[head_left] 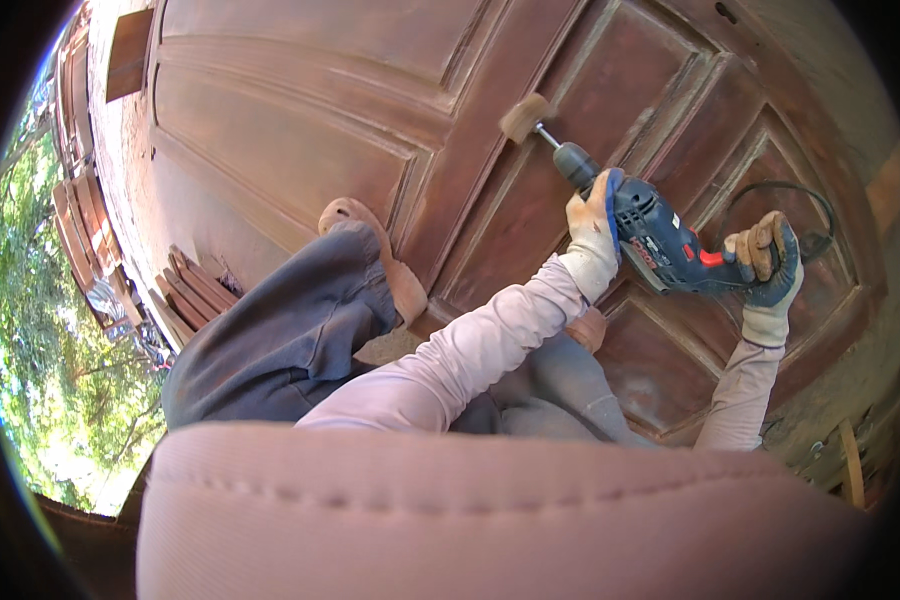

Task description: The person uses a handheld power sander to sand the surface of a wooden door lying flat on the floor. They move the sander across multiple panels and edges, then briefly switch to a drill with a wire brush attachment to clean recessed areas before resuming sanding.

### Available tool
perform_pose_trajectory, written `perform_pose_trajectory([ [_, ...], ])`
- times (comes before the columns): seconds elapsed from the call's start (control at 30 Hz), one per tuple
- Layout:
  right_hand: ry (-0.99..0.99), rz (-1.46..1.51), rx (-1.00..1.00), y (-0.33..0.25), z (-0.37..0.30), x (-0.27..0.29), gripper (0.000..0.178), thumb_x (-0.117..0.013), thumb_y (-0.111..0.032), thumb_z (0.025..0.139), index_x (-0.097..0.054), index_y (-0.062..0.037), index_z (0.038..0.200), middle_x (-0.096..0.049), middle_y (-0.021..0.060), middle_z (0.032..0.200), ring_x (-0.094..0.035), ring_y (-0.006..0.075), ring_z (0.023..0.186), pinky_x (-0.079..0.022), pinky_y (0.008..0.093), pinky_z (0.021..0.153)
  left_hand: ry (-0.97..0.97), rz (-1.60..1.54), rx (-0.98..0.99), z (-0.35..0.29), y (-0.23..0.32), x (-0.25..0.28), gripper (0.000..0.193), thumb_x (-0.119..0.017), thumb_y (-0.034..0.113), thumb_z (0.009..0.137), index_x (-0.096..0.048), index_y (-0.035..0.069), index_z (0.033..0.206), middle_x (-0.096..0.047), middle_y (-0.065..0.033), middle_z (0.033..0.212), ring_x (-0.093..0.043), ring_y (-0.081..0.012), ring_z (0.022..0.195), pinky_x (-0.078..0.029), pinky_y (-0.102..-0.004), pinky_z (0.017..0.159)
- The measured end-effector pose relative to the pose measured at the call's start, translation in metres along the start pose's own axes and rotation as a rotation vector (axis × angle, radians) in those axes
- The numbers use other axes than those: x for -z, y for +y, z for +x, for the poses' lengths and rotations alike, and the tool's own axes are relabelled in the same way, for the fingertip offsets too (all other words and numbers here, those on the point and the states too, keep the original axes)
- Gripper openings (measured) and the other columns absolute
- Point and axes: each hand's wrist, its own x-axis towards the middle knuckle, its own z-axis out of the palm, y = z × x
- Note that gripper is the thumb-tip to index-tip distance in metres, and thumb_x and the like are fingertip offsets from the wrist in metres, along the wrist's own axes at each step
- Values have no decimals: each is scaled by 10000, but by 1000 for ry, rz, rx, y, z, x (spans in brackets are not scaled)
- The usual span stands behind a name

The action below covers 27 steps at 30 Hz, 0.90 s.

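Observation:
A dark blue power drill (660,240) with red details lies slantwise over a brown panelled wooden door (390,60). My left hand (596,235), in a white and blue work glove, is wrapped round the drill's front body behind the chuck. Its rear handle is in my gloved right hand (772,262), fingers curled round it near the red switch. From the chuck a metal shaft carries a tan, blurred sanding wheel (525,118). The wheel is over the door's moulding edge; whether it touches the wood I cannot tell. Pale dust lines the panel grooves.
A black cord (820,195) loops off behind the drill handle. My brown shoe (400,285) rests on the door. Stacked wooden pieces (195,290) stand to the left, with more boards (95,230) and greenery (40,330) beyond. A wooden strip (852,460) lies at the lower right.

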Motion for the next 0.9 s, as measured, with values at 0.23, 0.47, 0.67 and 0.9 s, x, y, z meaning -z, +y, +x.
perform_pose_trajectory([
  [0.23,-125,-72,40,-9,19,-9,314,-385,-288,1005,-489,-72,803,-335,-20,450,-371,134,415,-422,335,598,16,-55,-2,-8,21,-15,318,-666,315,832,-608,41,982,-646,-58,818,-631,-165,683,-515,-292,653],
  [0.47,-95,-53,66,-7,31,-2,316,-414,-291,996,-495,-82,773,-321,-22,455,-366,135,428,-417,332,629,-24,1,-126,19,27,-31,295,-683,295,810,-615,42,946,-641,-60,796,-629,-173,660,-516,-296,637],
  [0.67,-27,-45,80,-11,39,-5,282,-395,-264,1005,-484,-86,805,-325,-39,475,-348,115,443,-386,314,644,-41,-53,-91,30,38,-47,245,-681,264,810,-645,39,900,-643,-56,783,-632,-178,659,-517,-302,628],
  [0.9,-56,-56,83,-14,34,-2,302,-379,-264,1011,-491,-82,799,-324,-30,466,-359,124,434,-410,333,649,-51,-33,-101,29,27,-44,247,-687,265,817,-647,38,903,-640,-37,783,-614,-148,659,-499,-283,630],
])
